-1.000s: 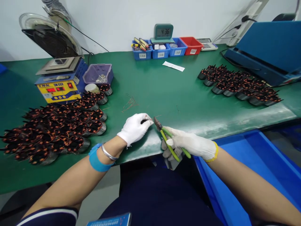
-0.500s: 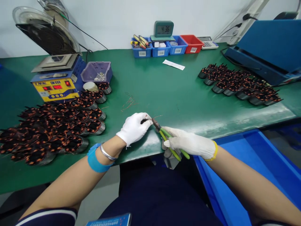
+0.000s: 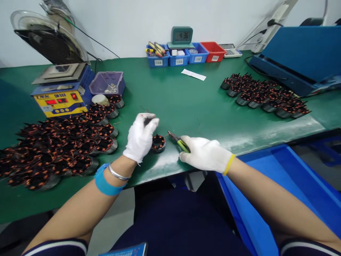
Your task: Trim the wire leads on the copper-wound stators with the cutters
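Note:
A small round motor stator [image 3: 159, 142] with copper windings and a black centre sits on the bench just in front of me. My left hand [image 3: 141, 138], in a white glove, is raised beside its left edge, fingers curled together; what lies in them, if anything, is hidden. My right hand [image 3: 206, 153], also gloved, is closed round green-handled cutting pliers [image 3: 181, 142]. The plier jaws point left, close to a thin copper wire at the stator's right side; whether they touch it I cannot tell. Thin wire scraps [image 3: 144, 108] show just beyond my left hand.
Many stators [image 3: 66, 142] crowd the left, below a yellow-blue soldering unit [image 3: 62, 101] and a purple tray [image 3: 121, 83]. Another group [image 3: 263, 94] stands right, near a blue machine [image 3: 298, 53]. Small bins [image 3: 158, 62] and a clock line the back. A blue crate [image 3: 266, 170] is below the edge.
My left hand has moved up and left, away from the plier tips, and the stator between my hands has come into view. The pliers sit slightly further left, with their handles now mostly covered.

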`<state>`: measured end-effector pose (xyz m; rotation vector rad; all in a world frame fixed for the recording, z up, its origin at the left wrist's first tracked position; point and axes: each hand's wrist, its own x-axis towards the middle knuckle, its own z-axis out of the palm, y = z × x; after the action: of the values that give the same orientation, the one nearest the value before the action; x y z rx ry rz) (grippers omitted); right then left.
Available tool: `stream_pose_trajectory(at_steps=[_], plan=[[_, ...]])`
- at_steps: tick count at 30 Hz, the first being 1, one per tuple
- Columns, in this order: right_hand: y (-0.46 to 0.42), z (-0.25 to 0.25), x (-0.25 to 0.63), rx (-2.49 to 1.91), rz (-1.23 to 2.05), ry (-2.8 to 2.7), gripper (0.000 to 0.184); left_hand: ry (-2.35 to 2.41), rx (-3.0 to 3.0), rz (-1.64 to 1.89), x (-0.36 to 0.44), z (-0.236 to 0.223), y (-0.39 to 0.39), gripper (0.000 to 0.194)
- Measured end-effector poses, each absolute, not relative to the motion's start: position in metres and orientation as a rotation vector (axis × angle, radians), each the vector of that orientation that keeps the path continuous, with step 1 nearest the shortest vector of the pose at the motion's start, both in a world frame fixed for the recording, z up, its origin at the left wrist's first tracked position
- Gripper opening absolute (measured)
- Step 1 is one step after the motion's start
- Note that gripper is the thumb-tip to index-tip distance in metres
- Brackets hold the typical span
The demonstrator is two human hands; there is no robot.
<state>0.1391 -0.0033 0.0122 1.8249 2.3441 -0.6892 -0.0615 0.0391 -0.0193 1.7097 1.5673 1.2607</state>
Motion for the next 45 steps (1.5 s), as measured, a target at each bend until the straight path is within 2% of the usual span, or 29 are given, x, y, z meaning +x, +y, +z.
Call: stream_pose_trajectory(at_steps=[2, 5, 8, 12, 15, 17, 20, 22, 24, 26, 27, 29, 30, 32, 34, 36, 38, 39, 41, 43, 45], plan=[[-0.004, 0.009, 0.132, 1.844, -0.265, 2.414, 0.050, 1.530, 1.627, 1.388, -0.063, -0.021, 0.043, 0.038], [0.001, -0.002, 0.116, 1.819, 0.003, 2.632, 0.069, 1.524, 1.589, 1.418, -0.062, -0.024, 0.046, 0.039], [0.011, -0.014, 0.094, 1.630, -0.021, 2.956, 0.084, 1.535, 1.599, 1.446, -0.061, -0.026, 0.047, 0.038], [0.015, -0.017, 0.079, 1.518, -0.228, 3.054, 0.067, 1.563, 1.578, 1.475, -0.064, -0.027, 0.051, 0.037], [0.011, -0.015, 0.105, 1.759, -0.234, 3.082, 0.058, 1.546, 1.531, 1.495, -0.063, -0.027, 0.051, 0.040], [0.013, -0.015, 0.145, 2.095, -0.240, 2.955, 0.056, 1.505, 1.519, 1.516, -0.060, -0.027, 0.048, 0.041], [0.027, -0.019, 0.222, 2.684, -0.207, 2.394, 0.063, 1.424, 1.559, 1.489, -0.053, -0.029, 0.041, 0.043], [0.036, -0.020, 0.263, 2.922, -0.108, 1.965, 0.067, 1.385, 1.587, 1.431, -0.048, -0.032, 0.038, 0.045], [0.036, -0.020, 0.278, 2.979, 0.157, 1.803, 0.077, 1.369, 1.604, 1.369, -0.044, -0.036, 0.036, 0.047], [0.023, -0.017, 0.264, 2.886, 0.271, 1.971, 0.088, 1.376, 1.613, 1.332, -0.043, -0.039, 0.037, 0.050], [0.014, -0.016, 0.247, 2.772, 0.169, 2.156, 0.090, 1.385, 1.611, 1.328, -0.043, -0.040, 0.038, 0.051], [-0.007, -0.015, 0.202, 2.361, -0.328, 2.521, 0.087, 1.403, 1.597, 1.341, -0.043, -0.041, 0.042, 0.054], [-0.016, -0.015, 0.180, 2.124, -0.467, 2.629, 0.083, 1.411, 1.587, 1.351, -0.044, -0.042, 0.044, 0.056], [-0.028, -0.018, 0.144, 1.889, -0.538, 2.698, 0.071, 1.422, 1.572, 1.379, -0.046, -0.043, 0.047, 0.059], [-0.032, -0.023, 0.130, 1.878, -0.546, 2.749, 0.073, 1.448, 1.593, 1.416, -0.048, -0.046, 0.047, 0.060], [-0.031, -0.031, 0.139, 2.044, -0.590, 2.828, 0.070, 1.512, 1.711, 1.436, -0.048, -0.049, 0.042, 0.057], [-0.028, -0.039, 0.165, 2.400, -0.740, 2.834, 0.062, 1.525, 2.004, 1.354, -0.040, -0.051, 0.031, 0.056], [-0.025, -0.042, 0.181, 2.650, -0.844, 2.764, 0.060, 1.463, 2.215, 1.256, -0.033, -0.050, 0.024, 0.058], [-0.015, -0.046, 0.214, 3.201, -0.989, 2.492, 0.063, 1.125, 2.648, 0.839, -0.007, -0.046, 0.013, 0.068], [-0.003, -0.045, 0.241, 3.655, -0.924, 2.223, 0.068, 0.912, 2.809, 0.516, 0.029, -0.041, 0.010, 0.076], [0.008, -0.043, 0.257, 4.001, -0.810, 1.949, 0.069, 0.832, 2.846, 0.372, 0.072, -0.037, 0.016, 0.075]])
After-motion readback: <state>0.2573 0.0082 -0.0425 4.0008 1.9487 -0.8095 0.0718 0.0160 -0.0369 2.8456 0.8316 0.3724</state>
